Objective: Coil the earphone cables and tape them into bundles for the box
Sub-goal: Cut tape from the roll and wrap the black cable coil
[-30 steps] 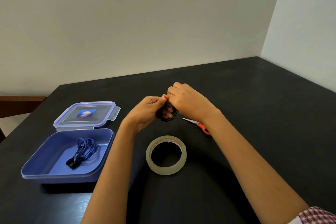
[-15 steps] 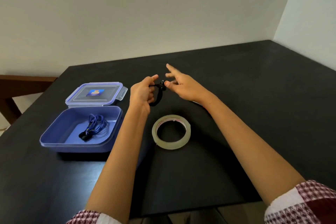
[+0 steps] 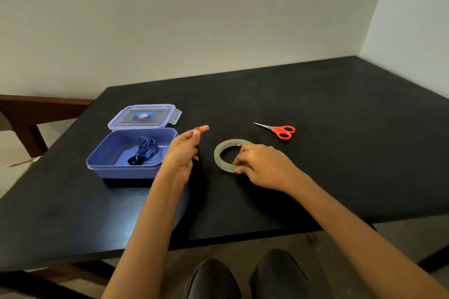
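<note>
Tape is the step in hand, as I judge it. My right grip [image 3: 263, 165] lies on the near right side of the tape roll [image 3: 218, 156], fingers curled over its band, pinching the roll where it lies flat on the worktop [image 3: 340, 128]. My left grip [image 3: 183, 153] hangs just left of the roll. Its index finger sticks out straight and the other fingers curl round the black coil [image 3: 196, 154], of which only a dark edge shows beside my fingertips against the dark surface.

To do this well I should find the loose end of the tape with a fingernail and peel off a short strip. The left fingers must hold tight, so the loops do not spring apart before the strip goes round them. The scissors [image 3: 283, 130] lie to the far right of the roll, well apart from both grips, blades pointing left, ready for the cut.

By count:
- one tape roll
- one pair of scissors
- one blue box [image 3: 121, 170], with one lid [image 3: 143, 116] lying at its far side
- one blue bundle [image 3: 147, 152] already in the box
- one black coil in my left grip, not yet taped
</note>
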